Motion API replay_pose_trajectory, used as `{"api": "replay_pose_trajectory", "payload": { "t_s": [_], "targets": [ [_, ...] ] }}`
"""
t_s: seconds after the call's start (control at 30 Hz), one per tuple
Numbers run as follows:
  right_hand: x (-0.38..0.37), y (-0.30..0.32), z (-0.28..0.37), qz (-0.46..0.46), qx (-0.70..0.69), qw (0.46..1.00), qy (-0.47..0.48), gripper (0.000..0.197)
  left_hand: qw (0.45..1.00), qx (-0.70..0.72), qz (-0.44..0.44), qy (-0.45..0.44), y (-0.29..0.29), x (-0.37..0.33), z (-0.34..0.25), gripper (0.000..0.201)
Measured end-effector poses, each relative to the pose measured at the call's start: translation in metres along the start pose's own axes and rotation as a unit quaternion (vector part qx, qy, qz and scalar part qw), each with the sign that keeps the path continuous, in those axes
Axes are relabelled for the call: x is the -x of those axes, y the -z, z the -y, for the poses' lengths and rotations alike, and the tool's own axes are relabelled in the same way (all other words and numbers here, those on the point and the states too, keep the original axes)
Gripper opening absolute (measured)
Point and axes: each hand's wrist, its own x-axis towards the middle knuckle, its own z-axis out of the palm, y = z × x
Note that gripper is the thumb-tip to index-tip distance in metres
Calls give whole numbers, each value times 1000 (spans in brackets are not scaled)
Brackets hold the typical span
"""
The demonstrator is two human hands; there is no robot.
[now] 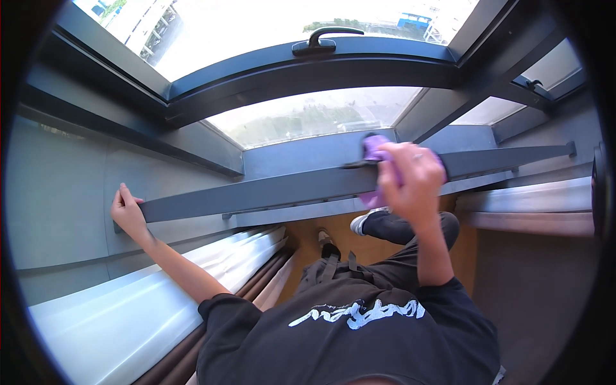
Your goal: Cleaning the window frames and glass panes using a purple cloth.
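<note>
A long grey rail runs across the front of the window at about chest height. My right hand is closed around a purple cloth and presses it onto the top of the rail near its middle right. My left hand grips the rail's left end where it meets the grey wall panel, with the fingers wrapped over the bar. Both arms reach up from a black shirt.
Behind the rail are a dark window frame with a handle and a lower pane. White and brown curtains hang at the lower left. A wooden floor and my shoe show below.
</note>
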Motion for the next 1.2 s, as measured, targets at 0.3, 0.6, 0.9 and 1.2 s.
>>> {"api": "replay_pose_trajectory", "payload": {
  "t_s": [0.3,0.6,0.9,1.2],
  "targets": [
    [52,107,-189,-79,34,974,-209,23,999,44,10,4,-8,-1,11,42],
    [30,52,-93,-27,133,969,-208,21,999,34,8,-13,-10,0,3,41],
    [-16,-108,166,55,-69,993,79,50,1000,5,18,-24,-13,-5,8,41],
    [-77,-172,255,248,-185,946,92,41,999,30,33,-17,-22,-13,17,42]
  ]
}}
